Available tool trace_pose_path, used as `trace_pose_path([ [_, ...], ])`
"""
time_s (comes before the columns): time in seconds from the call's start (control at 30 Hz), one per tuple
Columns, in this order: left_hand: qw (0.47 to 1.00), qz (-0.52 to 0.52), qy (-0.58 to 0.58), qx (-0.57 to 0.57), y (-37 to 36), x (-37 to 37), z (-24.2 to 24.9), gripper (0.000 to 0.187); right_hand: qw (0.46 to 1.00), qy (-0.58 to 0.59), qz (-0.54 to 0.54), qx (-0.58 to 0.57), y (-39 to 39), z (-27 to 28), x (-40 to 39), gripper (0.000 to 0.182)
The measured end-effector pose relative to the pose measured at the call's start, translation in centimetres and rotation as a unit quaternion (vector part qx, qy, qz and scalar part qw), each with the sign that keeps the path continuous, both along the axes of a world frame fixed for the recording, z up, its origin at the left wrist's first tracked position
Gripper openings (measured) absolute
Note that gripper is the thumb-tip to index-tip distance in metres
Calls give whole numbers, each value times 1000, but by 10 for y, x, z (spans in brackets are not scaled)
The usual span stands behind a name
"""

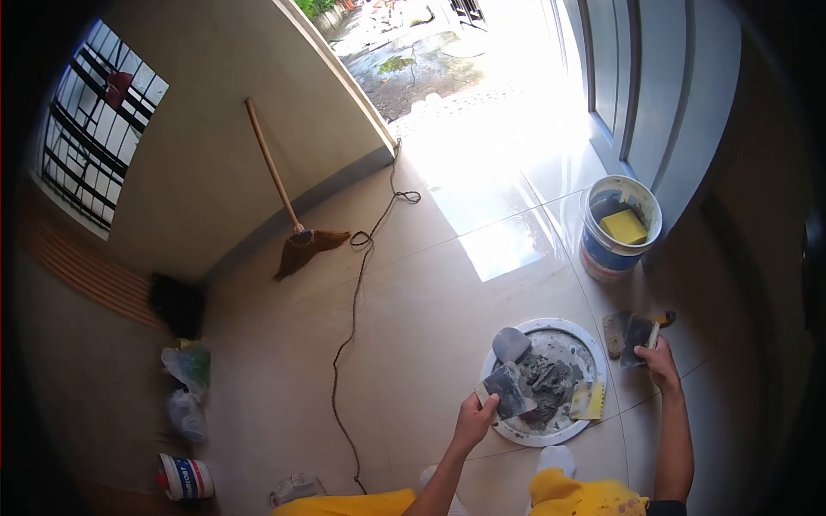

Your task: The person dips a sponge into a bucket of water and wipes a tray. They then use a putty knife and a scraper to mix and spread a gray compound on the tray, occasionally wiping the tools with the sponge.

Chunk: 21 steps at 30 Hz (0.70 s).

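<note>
Yellow clothing (585, 499) near; left grip (473, 421) clasps scraper (508, 391) over left edge of grey paste (555, 383); right grip (660, 363) clasps second scraper (637, 338)

Grey-smeared scraper (511, 391), slanted over the left edge of the round white tray (575, 346); dark-bladed scraper (637, 342), held beyond the right edge; lumpy grey mortar (552, 383), heaped mid-tray.

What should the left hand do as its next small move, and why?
Perhaps scoop some grey paste with the flat blade: the left hand grips this blade over the edge of the round tray, and the paste lies heaped beside it.
</note>
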<state>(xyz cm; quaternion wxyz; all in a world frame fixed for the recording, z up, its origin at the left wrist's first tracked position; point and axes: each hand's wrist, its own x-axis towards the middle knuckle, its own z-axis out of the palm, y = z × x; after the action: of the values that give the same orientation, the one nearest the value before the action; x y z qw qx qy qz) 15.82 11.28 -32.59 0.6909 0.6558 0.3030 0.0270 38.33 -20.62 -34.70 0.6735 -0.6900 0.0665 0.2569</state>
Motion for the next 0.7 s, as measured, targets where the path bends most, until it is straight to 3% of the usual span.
trace_pose_path([
  [0.07, 1000, -1, 0, 11, -10, 5, 2, 23, 998, 54, 5, 20, 24, 44, -30, 44],
  [0.13, 1000, 1, -24, 14, -15, 9, 2, 23, 990, -110, -12, 85, 45, 53, -52, 48],
  [0.2, 1000, 6, -22, 19, -19, 13, 2, 23, 988, -142, 44, 35, 60, 68, -73, 38],
  [0.27, 1000, 11, -27, 1, -25, 13, 3, 23, 970, -173, 143, -98, 64, 63, -94, 33],
  [0.3, 998, 7, -52, 43, -27, 13, 0, 23, 933, -279, 190, -124, 65, 67, -103, 35],
  [0.33, 999, -23, -24, 17, -24, 11, 3, 25, 883, -374, 242, -146, 71, 74, -110, 37],
  [0.4, 998, -16, -47, 44, -27, 12, 1, 26, 797, -498, 291, -180, 81, 88, -121, 45],
  [0.47, 999, -19, -27, -18, -28, 13, 13, 28, 732, -547, 342, -218, 79, 87, -128, 44],
  [0.5, 999, -19, -10, -43, -27, 13, 14, 28, 737, -532, 350, -226, 77, 84, -130, 44],
  [0.57, 998, -9, -4, -60, -30, 10, 7, 27, 662, -587, 392, -250, 74, 77, -134, 37],
  [0.7, 997, 12, 7, -72, -31, 10, 15, 26, 620, -604, 426, -264, 77, 85, -133, 32],
])
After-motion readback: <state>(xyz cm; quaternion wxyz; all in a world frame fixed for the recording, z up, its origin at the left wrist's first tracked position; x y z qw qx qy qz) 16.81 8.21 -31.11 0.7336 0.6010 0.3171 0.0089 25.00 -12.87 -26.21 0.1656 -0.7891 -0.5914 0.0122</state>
